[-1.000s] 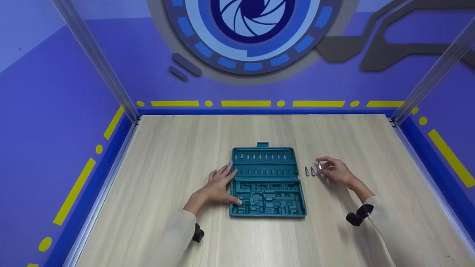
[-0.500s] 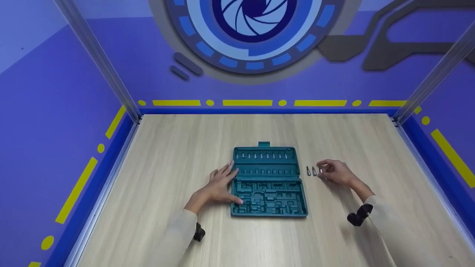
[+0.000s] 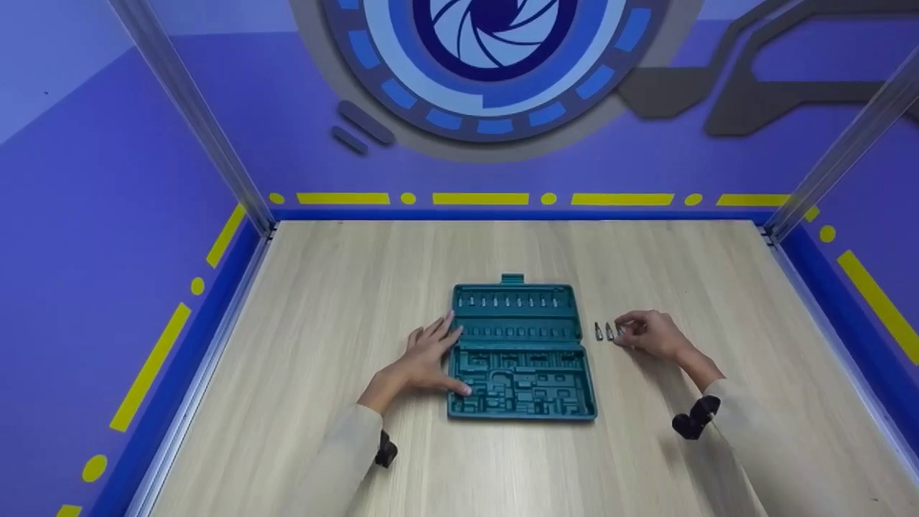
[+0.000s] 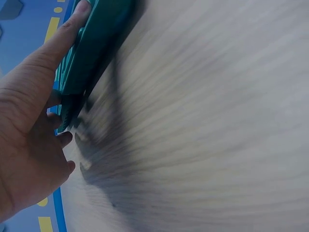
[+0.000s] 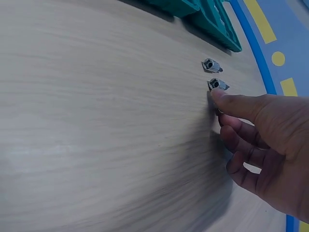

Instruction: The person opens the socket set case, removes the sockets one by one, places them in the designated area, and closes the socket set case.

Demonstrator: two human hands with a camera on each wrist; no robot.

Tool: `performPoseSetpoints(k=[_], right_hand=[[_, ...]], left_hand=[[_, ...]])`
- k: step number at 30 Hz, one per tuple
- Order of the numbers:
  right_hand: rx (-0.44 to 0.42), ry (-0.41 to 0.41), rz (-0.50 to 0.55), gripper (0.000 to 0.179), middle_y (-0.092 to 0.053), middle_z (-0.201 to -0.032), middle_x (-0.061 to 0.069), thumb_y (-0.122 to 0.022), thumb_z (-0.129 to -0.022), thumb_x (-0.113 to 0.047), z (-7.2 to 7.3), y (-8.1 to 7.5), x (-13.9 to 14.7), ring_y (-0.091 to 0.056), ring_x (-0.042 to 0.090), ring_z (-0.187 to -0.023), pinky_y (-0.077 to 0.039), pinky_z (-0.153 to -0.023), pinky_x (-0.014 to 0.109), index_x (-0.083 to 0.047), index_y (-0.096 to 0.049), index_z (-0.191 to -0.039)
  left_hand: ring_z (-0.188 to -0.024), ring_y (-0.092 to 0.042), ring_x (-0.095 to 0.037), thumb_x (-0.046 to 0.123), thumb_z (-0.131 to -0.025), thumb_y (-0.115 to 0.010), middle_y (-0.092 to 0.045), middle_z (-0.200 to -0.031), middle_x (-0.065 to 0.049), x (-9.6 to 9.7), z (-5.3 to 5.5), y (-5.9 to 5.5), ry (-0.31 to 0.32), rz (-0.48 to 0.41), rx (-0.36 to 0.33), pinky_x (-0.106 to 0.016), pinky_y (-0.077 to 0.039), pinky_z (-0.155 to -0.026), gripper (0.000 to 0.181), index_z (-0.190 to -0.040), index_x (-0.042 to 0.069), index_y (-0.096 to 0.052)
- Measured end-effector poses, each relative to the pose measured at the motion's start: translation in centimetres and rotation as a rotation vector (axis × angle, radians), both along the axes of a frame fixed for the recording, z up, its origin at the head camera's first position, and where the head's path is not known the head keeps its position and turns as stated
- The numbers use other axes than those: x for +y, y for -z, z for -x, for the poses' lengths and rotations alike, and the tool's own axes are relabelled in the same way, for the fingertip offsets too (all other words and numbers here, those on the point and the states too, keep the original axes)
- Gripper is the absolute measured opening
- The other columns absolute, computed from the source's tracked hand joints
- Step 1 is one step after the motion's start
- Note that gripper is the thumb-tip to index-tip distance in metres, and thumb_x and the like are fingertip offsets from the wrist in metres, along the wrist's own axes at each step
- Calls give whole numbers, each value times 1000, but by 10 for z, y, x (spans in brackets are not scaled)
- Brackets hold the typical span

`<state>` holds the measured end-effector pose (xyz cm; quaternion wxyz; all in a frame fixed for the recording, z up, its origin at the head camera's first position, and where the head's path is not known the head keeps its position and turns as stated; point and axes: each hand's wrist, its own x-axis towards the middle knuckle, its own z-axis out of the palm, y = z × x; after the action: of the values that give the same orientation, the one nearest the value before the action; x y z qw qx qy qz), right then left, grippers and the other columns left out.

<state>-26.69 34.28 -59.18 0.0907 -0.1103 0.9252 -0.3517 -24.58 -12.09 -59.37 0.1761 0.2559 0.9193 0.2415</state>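
An unfolded green plastic case lies on the table, its moulded compartments facing up. A row of small silver screwdriver bits fills the upper slots of its lid. My left hand rests against the case's left edge, fingers spread and thumb over the lower rim. Right of the case, two metal bits stand side by side on the wood. Close beside them my right hand pinches a third bit between thumb and index finger, low over the table; the fingers mostly hide it. In the right wrist view, the thumb overlaps the nearer bit.
The wooden table is enclosed by blue panels with yellow markings at the back and sides. Metal corner posts rise at both back corners. A latch tab sticks out from the case's far edge.
My right hand has lowered the third bit from a raised, plainly visible position to beside the other two. The left hand stays at the case's edge. The whole view has shifted slightly.
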Motion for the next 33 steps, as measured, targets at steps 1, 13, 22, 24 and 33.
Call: performPoseSetpoints(k=[1, 13, 22, 24, 33], right_hand=[[6, -6, -2, 37, -73, -90, 14, -77, -90, -9, 0, 0, 0, -60, 11, -76, -45, -64, 18, 9, -69, -121], [-7, -61, -17, 36, -71, -91, 13, -75, -90, -6, -3, -2, 0, -55, 14, -76, -42, -63, 20, 2, -70, -125], [-13, -67, 15, 40, -72, -87, 14, -77, -89, -5, -3, -5, 2, -57, 9, -72, -44, -62, 19, 9, -66, -125], [0, -73, 24, 39, -73, -86, 16, -76, -90, -4, -4, -4, 3, -58, 6, -71, -44, -63, 18, 10, -66, -124], [31, -60, 52, 38, -73, -85, 16, -74, -90, -3, -3, 0, 5, -59, 6, -71, -44, -64, 18, 12, -64, -125]], left_hand=[[-160, -5, -38, 62, -73, -85, 1, -174, -11, 0, 0, 0, -2, -2, -2, -65, -7, -124, 122, -163, 10, -23], [-161, -4, -37, 62, -73, -85, 0, -174, -10, -1, -1, 1, -4, -10, -5, -64, -6, -125, 121, -164, 11, -22], [-161, -5, -38, 60, -74, -85, 0, -174, -11, 0, -1, 1, 3, -19, -1, -65, -6, -124, 121, -163, 9, -22], [-160, -5, -38, 60, -74, -86, 0, -174, -12, 0, -1, 1, 5, -23, -2, -65, -6, -124, 120, -163, 9, -23], [-161, -4, -37, 61, -74, -85, 2, -174, -11, 0, -1, 1, 2, -20, -6, -64, -5, -125, 121, -164, 10, -22]])
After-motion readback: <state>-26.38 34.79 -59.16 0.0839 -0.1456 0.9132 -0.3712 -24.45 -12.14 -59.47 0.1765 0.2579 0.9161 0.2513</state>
